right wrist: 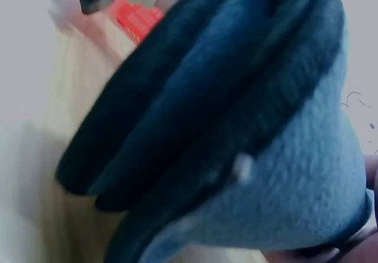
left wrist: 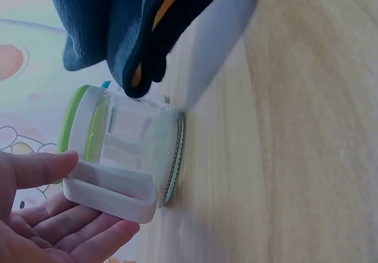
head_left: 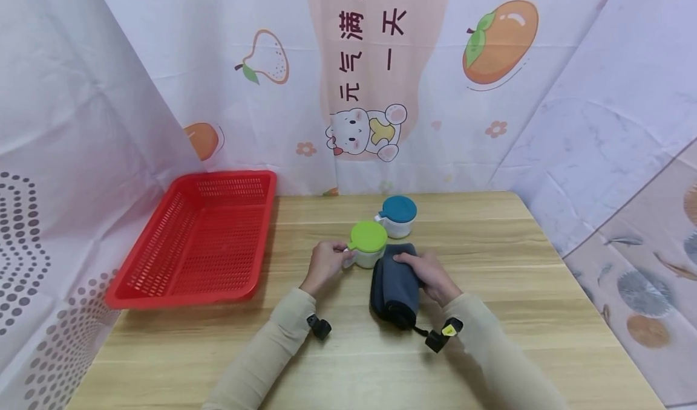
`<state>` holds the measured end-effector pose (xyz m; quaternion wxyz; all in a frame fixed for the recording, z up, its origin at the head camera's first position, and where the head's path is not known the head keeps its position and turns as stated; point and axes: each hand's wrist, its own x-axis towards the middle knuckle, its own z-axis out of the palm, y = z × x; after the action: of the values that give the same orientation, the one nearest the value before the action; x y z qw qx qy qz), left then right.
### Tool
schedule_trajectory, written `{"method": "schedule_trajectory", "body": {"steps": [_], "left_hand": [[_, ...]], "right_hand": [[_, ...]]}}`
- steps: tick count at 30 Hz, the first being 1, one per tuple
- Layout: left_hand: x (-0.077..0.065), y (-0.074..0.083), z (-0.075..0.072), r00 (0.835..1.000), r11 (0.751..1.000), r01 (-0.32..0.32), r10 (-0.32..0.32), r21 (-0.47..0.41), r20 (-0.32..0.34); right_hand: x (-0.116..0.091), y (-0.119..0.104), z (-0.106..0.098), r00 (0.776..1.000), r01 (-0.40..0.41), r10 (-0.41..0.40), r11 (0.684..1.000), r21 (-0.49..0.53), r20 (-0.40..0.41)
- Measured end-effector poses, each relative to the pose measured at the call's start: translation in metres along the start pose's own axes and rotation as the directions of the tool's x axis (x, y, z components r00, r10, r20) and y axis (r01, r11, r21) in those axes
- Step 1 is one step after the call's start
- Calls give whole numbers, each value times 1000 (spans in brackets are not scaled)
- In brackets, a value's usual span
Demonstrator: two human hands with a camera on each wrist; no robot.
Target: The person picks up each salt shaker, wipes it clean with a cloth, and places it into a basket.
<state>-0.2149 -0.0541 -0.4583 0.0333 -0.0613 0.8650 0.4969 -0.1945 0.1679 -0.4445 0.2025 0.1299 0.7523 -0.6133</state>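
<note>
In the head view my left hand (head_left: 325,265) is at the white handle of a clear seasoning jar (head_left: 366,257) with a green lid. The left wrist view shows the thumb on the top of the handle (left wrist: 112,198), with the fingers behind it; the jar (left wrist: 133,136) stands upright on the table. My right hand (head_left: 427,274) grips a folded piece of dark grey-blue fleecy cloth (head_left: 400,277), thumb on top, just right of the jar. The cloth (right wrist: 236,133) fills most of the right wrist view, and an orange strip shows inside its fold in the left wrist view.
Behind the green-lidded jar stands a second jar with a blue lid (head_left: 399,210). A red plastic basket (head_left: 250,286) sits at the table's left. The wooden table (head_left: 512,313) ends at a printed curtain (head_left: 261,126) along the back.
</note>
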Motion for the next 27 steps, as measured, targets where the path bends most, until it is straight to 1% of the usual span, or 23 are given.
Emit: {"method": "schedule_trajectory", "body": {"steps": [2, 4, 6, 9, 12, 16, 19, 23, 27], "left_hand": [[-1, 1, 0, 1000, 1000, -1, 1, 15, -2], [-2, 2, 1, 1000, 1000, 2, -2, 19, -3], [-3, 3, 2, 1000, 1000, -2, 2, 18, 3], [-3, 3, 2, 1000, 1000, -19, 18, 25, 21], [-3, 2, 2, 999, 999, -36, 34, 40, 42], [-2, 2, 1, 998, 998, -36, 33, 59, 61], [-1, 2, -1, 998, 997, -27, 22, 67, 66], [-2, 2, -3, 996, 996, -40, 34, 78, 79], [-2, 1, -6, 993, 993, -72, 63, 91, 95]], "right_hand": [[1, 5, 4, 999, -40, 39, 998, 54, 15], [3, 8, 10, 998, -56, 54, 996, 73, 26], [4, 11, 15, 998, -55, 53, 996, 68, 26], [5, 14, 22, 999, -49, 49, 996, 78, 5], [5, 14, 26, 998, -54, 56, 993, 109, -13], [6, 13, 29, 997, -69, 73, 988, 140, -29], [8, 13, 30, 997, -64, 68, 988, 140, -26], [10, 15, 31, 998, -55, 56, 987, 149, -6], [10, 16, 31, 998, -61, 61, 986, 158, 2]]}}
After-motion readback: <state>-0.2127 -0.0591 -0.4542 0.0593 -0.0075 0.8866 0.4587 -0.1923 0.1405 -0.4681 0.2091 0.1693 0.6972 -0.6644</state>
